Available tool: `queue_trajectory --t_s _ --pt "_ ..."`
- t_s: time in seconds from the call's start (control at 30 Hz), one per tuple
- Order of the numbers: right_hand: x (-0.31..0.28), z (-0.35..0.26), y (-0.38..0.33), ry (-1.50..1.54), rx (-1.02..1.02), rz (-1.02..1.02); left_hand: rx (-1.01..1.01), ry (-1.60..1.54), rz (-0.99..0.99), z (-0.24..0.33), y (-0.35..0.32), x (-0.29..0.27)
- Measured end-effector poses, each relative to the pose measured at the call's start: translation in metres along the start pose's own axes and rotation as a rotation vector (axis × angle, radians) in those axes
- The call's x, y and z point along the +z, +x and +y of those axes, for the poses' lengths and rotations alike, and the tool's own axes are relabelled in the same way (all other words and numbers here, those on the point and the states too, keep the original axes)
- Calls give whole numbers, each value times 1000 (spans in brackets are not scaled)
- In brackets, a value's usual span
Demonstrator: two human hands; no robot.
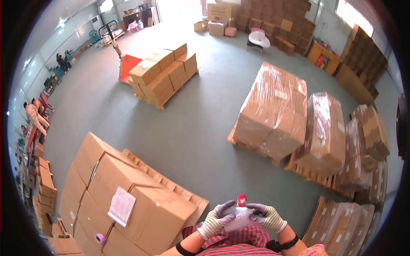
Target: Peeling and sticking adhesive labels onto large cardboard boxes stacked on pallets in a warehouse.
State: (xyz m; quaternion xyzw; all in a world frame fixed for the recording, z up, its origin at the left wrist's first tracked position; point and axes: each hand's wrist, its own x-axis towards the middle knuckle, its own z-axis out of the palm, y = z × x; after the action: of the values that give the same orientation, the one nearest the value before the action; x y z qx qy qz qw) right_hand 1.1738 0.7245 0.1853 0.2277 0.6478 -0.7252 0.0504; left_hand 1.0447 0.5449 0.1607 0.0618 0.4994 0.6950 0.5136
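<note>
In front of my body, both hands hold a white printed sheet of paper (pixel 240 221) by its two sides. My left hand (pixel 215 220), in a striped knit glove with purple-grey fingertips, pinches the left side. My right hand (pixel 270 216), gloved alike, grips the right side. A small red thing (pixel 242 199) shows just beyond the sheet; I cannot make out what it is. To the left, a pad of papers (pixel 122 206) lies on a stack of cartons (pixel 158 213), and a purple roll of tape (pixel 100 239) is near the stack's lower edge.
Film-wrapped cartons (pixel 273 106) stand on pallets to the right, with another wrapped stack (pixel 326 128) beside them. Farther off, an orange pallet jack (pixel 129 66) meets a loaded pallet (pixel 164 77). A white chair (pixel 259 39) stands at the back. People (pixel 35 114) are along the left wall.
</note>
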Motion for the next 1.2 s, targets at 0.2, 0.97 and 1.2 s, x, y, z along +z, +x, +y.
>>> queue_trajectory --t_s 0.2,0.97,1.2 --pt "-69 -57 127 -133 -46 -335 -31 6 41 74 100 -6" --pt "172 -221 519 -929 -628 -1391 611 -922 1295 198 167 -169" --pt "255 -171 583 -783 -860 -1567 892 -1498 1462 180 195 -218"
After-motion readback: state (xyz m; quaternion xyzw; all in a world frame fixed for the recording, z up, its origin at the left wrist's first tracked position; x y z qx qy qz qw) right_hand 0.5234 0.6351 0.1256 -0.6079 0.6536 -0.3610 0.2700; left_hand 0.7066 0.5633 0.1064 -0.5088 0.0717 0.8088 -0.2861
